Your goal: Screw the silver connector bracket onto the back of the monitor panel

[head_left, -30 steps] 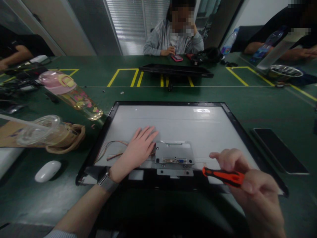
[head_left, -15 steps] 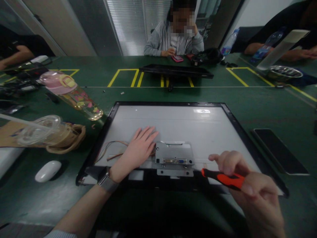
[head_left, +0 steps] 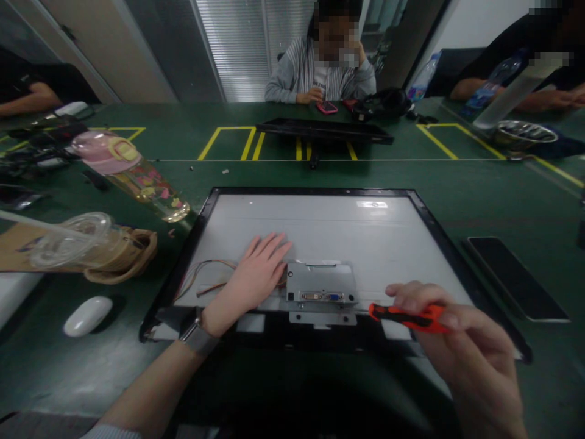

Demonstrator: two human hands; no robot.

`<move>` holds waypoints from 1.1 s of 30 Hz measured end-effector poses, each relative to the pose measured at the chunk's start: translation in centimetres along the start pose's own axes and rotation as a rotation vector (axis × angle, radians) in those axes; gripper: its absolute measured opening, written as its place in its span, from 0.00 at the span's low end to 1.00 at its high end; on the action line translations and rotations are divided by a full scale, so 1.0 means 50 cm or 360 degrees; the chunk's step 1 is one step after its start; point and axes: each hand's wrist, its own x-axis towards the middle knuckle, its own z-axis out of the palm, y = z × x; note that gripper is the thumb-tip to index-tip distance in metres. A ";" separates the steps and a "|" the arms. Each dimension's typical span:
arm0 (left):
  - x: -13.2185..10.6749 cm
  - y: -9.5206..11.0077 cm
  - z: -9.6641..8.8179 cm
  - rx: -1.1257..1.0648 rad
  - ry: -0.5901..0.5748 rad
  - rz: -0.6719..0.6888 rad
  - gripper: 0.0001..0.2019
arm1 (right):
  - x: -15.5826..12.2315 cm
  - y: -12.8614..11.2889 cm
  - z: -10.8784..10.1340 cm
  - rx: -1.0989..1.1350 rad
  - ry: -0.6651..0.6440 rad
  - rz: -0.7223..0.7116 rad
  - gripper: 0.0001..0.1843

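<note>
A flat monitor panel [head_left: 329, 235] with a pale back and black frame lies on the green table before me. My left hand [head_left: 257, 275] rests flat on it, fingers stretched out, just left of a metal box [head_left: 322, 281] that bears two video ports. Thin cables [head_left: 201, 268] run out beside that hand. In my right hand [head_left: 461, 335] is a red and black screwdriver [head_left: 411, 316], gripped by the handle above the panel's lower right part. The handle points left toward the metal box; its shaft is hard to make out.
On the left are a white mouse [head_left: 88, 316], a lidded iced drink cup [head_left: 91, 244] and a pink-topped bottle [head_left: 137, 174]. A black phone [head_left: 516, 277] lies on the right. Behind the panel is a black monitor [head_left: 324, 130]. Other people sit around the table [head_left: 256, 174].
The screwdriver has turned in my right hand and tilted closer to level, its left end slightly higher. The right fingers have shifted around it. My left hand has stayed in place.
</note>
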 end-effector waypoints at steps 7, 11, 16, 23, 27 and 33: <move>0.000 0.000 -0.003 -0.0002 0.0003 0.0013 0.23 | 0.010 0.001 0.001 -0.0072 0.0064 -0.0024 0.04; 0.000 0.002 -0.003 0.0012 0.0010 0.0016 0.23 | -0.002 0.005 0.000 -0.0092 0.0099 -0.0078 0.07; 0.002 0.002 -0.002 0.0028 -0.0019 0.0015 0.22 | -0.009 0.003 -0.001 -0.0102 -0.0008 -0.0051 0.13; 0.002 0.002 -0.003 0.0037 -0.0016 0.0012 0.23 | 0.003 0.007 -0.007 -0.0129 0.0005 -0.0058 0.06; 0.002 0.002 -0.004 0.0040 -0.0024 0.0005 0.23 | 0.000 0.004 0.000 -0.0079 0.0044 -0.0097 0.07; 0.000 -0.001 0.000 0.0040 0.0014 0.0017 0.23 | 0.005 -0.001 0.006 -0.0016 0.0086 -0.0059 0.10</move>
